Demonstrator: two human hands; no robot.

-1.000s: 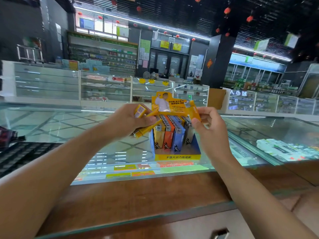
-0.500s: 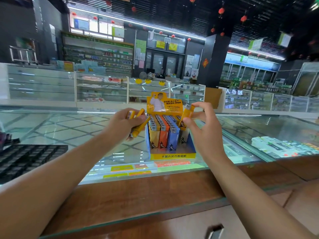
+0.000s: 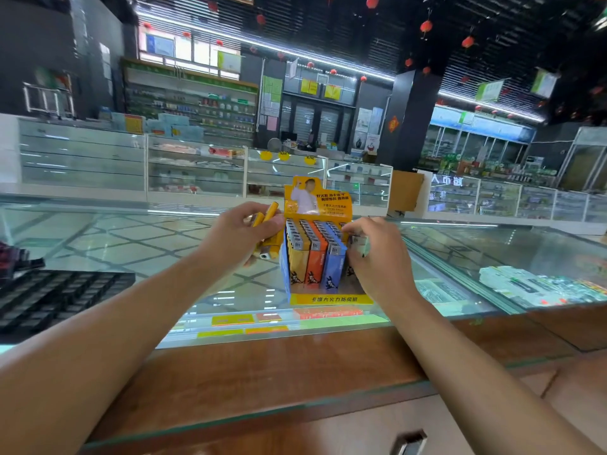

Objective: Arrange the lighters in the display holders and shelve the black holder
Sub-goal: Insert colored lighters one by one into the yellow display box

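A blue and yellow display holder (image 3: 331, 298) stands on the glass counter, filled with rows of yellow, orange and blue lighters (image 3: 315, 254). My left hand (image 3: 235, 234) is closed on a few yellow lighters (image 3: 269, 231) just left of the holder. My right hand (image 3: 377, 257) is at the holder's right side, fingers pressed on a lighter (image 3: 358, 241) standing in the rightmost row. A black holder (image 3: 49, 297) with many empty cells lies flat at the far left of the counter.
The glass counter (image 3: 164, 244) has a wooden front edge (image 3: 262, 372). White and green boxes (image 3: 538, 284) show under the glass at right, coloured packs below the holder. A dark object (image 3: 13, 257) lies at the left edge. Glass cabinets line the back.
My right hand has come down from above the holder to its right row with the yellow lighter it carried. My left hand keeps its yellow lighters and sits a little higher.
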